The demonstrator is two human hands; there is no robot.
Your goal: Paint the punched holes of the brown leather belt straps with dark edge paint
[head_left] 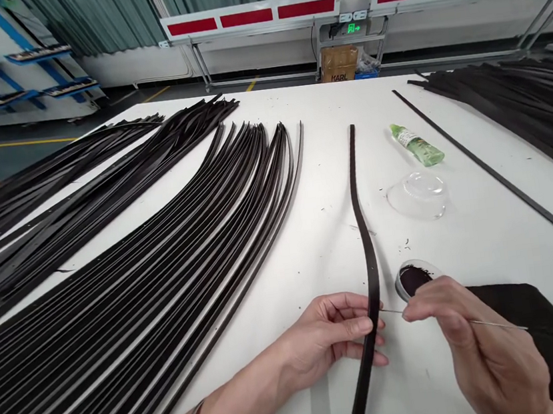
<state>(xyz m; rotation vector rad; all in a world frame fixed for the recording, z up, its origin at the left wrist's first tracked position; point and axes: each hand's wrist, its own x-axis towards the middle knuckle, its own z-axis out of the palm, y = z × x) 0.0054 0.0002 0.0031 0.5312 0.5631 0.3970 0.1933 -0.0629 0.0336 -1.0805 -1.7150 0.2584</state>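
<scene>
A long black strip (371,269) runs up the white table in front of me, its near end leaving the bottom of the view. My left hand (342,330) pinches it between thumb and fingers, a little above the tabletop. In my right hand (478,336) is a thin metal rod (497,324), closed between thumb and fingers. Its fine tip meets or nearly meets the strip's right edge beside my left fingers; exact contact is too small to tell. Just beyond my right hand sits a small round clear dish (414,279) holding dark material. A black sheet (549,335) lies beneath and right of that hand.
Many black strips (170,247) fan across the left of the table (306,243). More strips (517,110) lie at the far right, with a single strip (494,170) beside them. A green-labelled bottle (417,144) and a clear plastic lid (419,196) lie beyond the dish.
</scene>
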